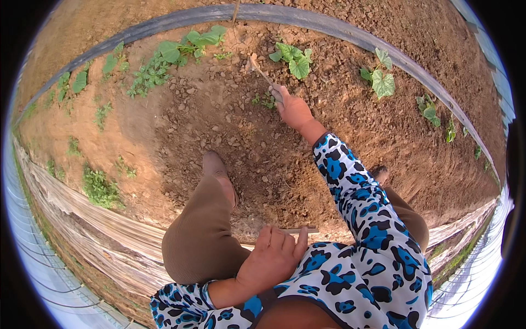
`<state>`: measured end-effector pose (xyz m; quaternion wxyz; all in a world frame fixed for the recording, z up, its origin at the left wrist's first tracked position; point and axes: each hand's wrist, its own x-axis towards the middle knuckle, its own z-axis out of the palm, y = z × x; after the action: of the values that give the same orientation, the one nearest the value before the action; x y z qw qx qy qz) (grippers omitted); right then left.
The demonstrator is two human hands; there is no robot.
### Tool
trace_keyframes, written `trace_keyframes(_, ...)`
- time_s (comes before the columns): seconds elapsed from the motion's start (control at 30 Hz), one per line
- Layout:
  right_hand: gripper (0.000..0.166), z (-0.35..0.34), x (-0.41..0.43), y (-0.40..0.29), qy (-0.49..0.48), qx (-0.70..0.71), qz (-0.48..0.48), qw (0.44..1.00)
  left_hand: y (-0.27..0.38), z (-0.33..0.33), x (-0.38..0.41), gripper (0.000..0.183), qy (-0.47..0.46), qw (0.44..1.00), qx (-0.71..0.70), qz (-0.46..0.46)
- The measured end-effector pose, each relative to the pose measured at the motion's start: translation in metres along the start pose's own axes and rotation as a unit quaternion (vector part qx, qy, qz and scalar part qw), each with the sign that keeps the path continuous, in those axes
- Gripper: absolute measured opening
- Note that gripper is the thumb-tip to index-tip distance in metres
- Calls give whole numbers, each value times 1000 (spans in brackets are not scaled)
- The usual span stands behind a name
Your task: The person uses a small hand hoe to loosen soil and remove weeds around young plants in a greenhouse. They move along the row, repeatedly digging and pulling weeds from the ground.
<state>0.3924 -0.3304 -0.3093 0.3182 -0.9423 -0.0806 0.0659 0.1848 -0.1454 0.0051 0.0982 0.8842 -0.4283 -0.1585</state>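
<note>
My right hand (290,107) is stretched forward over the soil, its fingers closed on the handle of a thin hand tool (261,73). The tool's far end reaches the ground and is hard to make out. A small weed (266,100) grows just left of this hand. Ahead and to the right of the tool stands a broad-leaved young plant (296,59). Close to my body, my left hand (273,255) is held with its back up and its fingers bent. Whether it holds anything cannot be seen. A flat strip (302,231) shows behind its fingertips.
A dark plastic hose or strip (287,16) arcs across the far side. More leafy plants (383,82) stand along it. Weeds (100,188) grow at the left. Pale plastic sheeting (111,224) edges the near side. My shoe (214,164) rests on cloddy soil.
</note>
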Motion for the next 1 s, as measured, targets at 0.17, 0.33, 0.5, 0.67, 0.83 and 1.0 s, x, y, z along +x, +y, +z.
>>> trace_keyframes(0.17,53,-1,94,-50,-51,-21,56,997,-13,0,3,44,-4,1000,-2,-19)
trace_keyframes(0.33,51,15,135,-75,-111,-36,32,993,-27,-1,10,44,-10,1000,1,-16)
trace_keyframes(0.5,43,34,124,-76,-68,-27,18,997,-35,-3,15,43,-15,1000,1,-25)
trace_keyframes(0.67,41,57,160,-64,-41,-45,10,998,-41,-4,19,44,-20,1000,-5,-19)
trace_keyframes(0.83,40,46,179,-90,-63,-42,7,997,-46,-5,22,45,-35,999,-15,-29)
trace_keyframes(1.0,52,57,200,-73,-91,-94,28,991,-49,-2,24,48,-40,999,-8,-19)
